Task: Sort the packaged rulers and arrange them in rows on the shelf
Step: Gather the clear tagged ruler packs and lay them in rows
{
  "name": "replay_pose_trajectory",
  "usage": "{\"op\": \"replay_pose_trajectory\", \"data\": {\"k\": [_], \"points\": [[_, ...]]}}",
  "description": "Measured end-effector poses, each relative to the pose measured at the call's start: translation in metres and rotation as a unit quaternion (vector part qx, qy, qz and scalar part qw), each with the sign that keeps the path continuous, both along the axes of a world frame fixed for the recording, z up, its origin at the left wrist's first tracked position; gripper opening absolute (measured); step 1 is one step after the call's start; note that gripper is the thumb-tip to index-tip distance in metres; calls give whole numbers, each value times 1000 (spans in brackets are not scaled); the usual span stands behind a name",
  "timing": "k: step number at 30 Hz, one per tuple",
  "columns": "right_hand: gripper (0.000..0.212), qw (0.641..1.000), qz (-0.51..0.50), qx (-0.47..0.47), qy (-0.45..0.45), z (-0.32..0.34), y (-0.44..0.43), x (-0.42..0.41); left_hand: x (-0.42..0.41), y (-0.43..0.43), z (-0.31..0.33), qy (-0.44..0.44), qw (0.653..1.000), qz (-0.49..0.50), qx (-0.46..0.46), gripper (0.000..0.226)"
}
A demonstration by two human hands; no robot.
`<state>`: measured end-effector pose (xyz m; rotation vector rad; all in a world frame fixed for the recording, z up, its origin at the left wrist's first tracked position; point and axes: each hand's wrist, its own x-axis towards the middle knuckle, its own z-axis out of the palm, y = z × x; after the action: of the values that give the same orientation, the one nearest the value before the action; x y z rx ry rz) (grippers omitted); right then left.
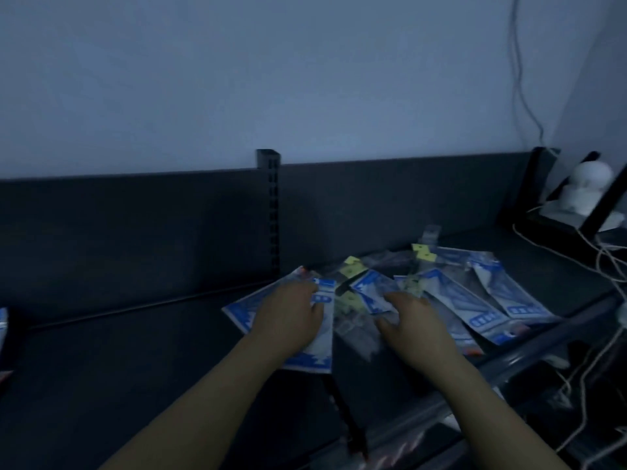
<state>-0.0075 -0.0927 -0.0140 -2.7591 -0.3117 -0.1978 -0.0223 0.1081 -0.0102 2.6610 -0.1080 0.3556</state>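
Several blue-and-white packaged rulers (475, 300) lie fanned out on the dark shelf (135, 351), some with clear sleeves and yellow-green tags (353, 266). My left hand (288, 313) lies on top of a blue-and-white packet (315, 357) at the left end of the pile, fingers bent over its upper part. My right hand (414, 320) reaches into the middle of the pile, fingers on a blue-and-white packet (369, 293) and a clear one beneath. The picture is dim and blurred, so the exact grip is unclear.
A dark back panel with a slotted upright (271, 205) runs behind the shelf. A white round device (587, 188) and several white cables (604, 266) crowd the right end. Another packet edge (2, 323) shows at the far left. A dark strip (342, 412) runs across the shelf front.
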Motion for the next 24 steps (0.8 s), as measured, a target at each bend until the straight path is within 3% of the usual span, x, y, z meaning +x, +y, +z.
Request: {"op": "replay_pose_trajectory", "data": {"k": [2,4,9,15,20,22,24], "points": [[23,1000,-5,-17,-2,-8,-25,21,29,-18,-7,8,1000,-9,-17,30],[37,999,-7,-52,-3,-16,-46,41,55,-33,-13,28,999,-6,-17,29],[33,996,-4,-85,1,-26,-78,72,111,-46,-22,81,995,13,62,29],[54,999,-10,-35,17,-37,-107,85,152,-56,-20,170,970,35,171,32],[58,1000,-5,-4,16,-40,-114,90,170,-67,-12,206,971,26,114,27],[57,1000,-3,3,9,-41,-115,91,173,-71,-11,168,984,14,61,19],[57,1000,0,21,7,-41,-116,93,176,-77,-5,88,996,-1,5,32]]}}
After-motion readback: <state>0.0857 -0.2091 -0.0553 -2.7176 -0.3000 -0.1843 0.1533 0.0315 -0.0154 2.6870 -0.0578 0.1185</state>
